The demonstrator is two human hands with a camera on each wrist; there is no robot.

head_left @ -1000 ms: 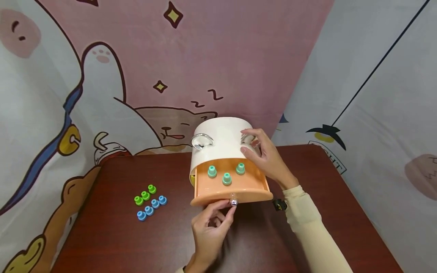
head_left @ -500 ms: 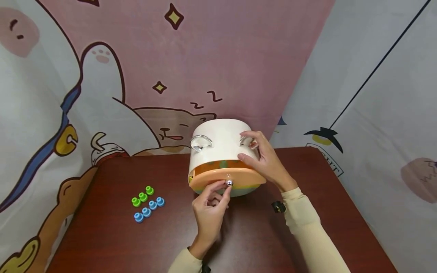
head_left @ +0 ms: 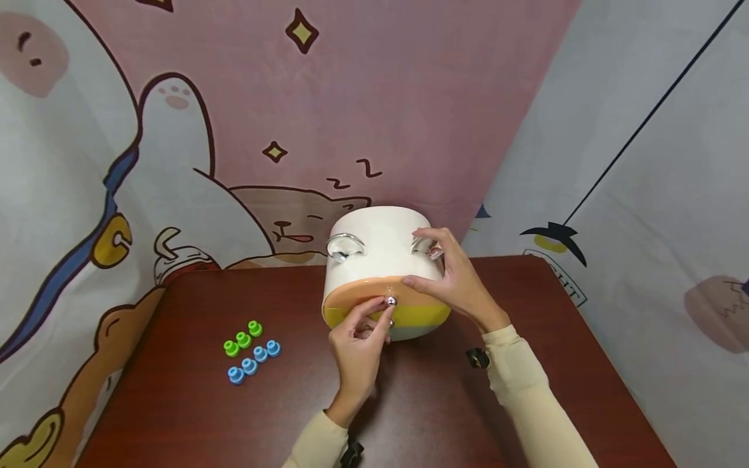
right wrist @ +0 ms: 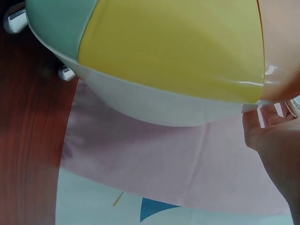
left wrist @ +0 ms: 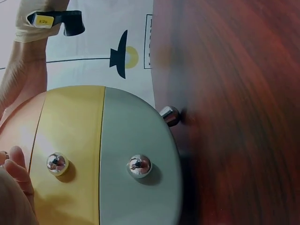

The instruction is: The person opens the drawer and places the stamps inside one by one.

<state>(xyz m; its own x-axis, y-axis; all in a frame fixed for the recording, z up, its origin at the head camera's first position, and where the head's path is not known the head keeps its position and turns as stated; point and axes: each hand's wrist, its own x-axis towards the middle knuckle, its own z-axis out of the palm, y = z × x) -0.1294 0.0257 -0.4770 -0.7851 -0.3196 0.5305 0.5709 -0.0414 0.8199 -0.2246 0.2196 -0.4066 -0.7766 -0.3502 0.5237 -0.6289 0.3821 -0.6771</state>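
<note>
A rounded white drawer cabinet (head_left: 377, 250) with a silver ring on each side of its top stands on the table. Its three stacked fronts are orange (head_left: 351, 296), yellow (left wrist: 70, 122) and grey-green (left wrist: 140, 122), and all sit flush. My left hand (head_left: 358, 348) pinches the silver knob (head_left: 391, 301) of the orange drawer between thumb and fingers. At the cabinet's right side, my right hand (head_left: 455, 279) grips the body: the thumb lies at the upper edge of the orange front, the fingers around the right ring. The drawer's inside is hidden.
To the left lie a row of green pegs (head_left: 243, 339) and a row of blue pegs (head_left: 249, 366) on the brown table (head_left: 193, 396). Behind the cabinet hangs a printed cloth (head_left: 409, 117). Short silver feet (left wrist: 169, 116) show under the cabinet.
My left hand has pushed the orange drawer inward until its front meets the body, covering the three teal pegs inside. My right hand keeps its hold; its thumb now lies at the front's edge.
</note>
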